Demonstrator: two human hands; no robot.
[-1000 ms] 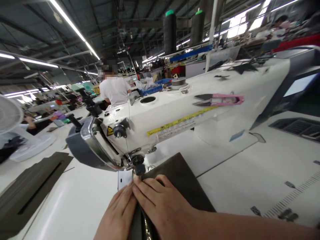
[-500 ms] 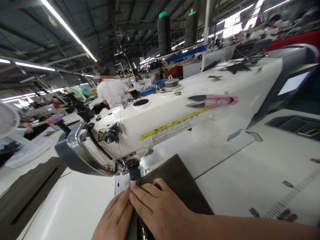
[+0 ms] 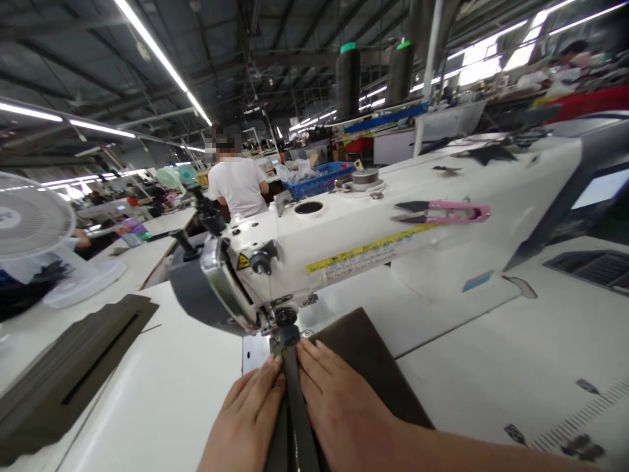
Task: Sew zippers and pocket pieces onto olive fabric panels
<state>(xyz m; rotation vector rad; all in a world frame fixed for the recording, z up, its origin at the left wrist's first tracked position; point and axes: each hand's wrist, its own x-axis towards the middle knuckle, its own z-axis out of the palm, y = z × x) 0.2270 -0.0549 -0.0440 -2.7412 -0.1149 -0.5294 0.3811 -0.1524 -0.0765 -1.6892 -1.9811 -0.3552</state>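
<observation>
A white sewing machine (image 3: 373,216) stretches across the table, its presser foot (image 3: 284,334) just ahead of my fingertips. A dark olive piece of fabric (image 3: 363,357) lies under the foot, with a narrow folded strip (image 3: 295,400) running back toward me. My left hand (image 3: 248,419) lies flat on the left of that strip, fingers stretched out. My right hand (image 3: 344,410) presses flat on the fabric to the right of the strip, fingers extended toward the foot. Neither hand grips anything.
Pink thread snips (image 3: 442,212) rest on top of the machine arm. Another olive fabric piece with a slit (image 3: 73,370) lies at the left on the white table (image 3: 491,367). A white fan (image 3: 29,219) stands far left. A person in a white shirt (image 3: 238,183) sits beyond.
My hands have parted, so the narrow folded strip now shows between them. The view has shifted, moving the machine head rightward in the picture.
</observation>
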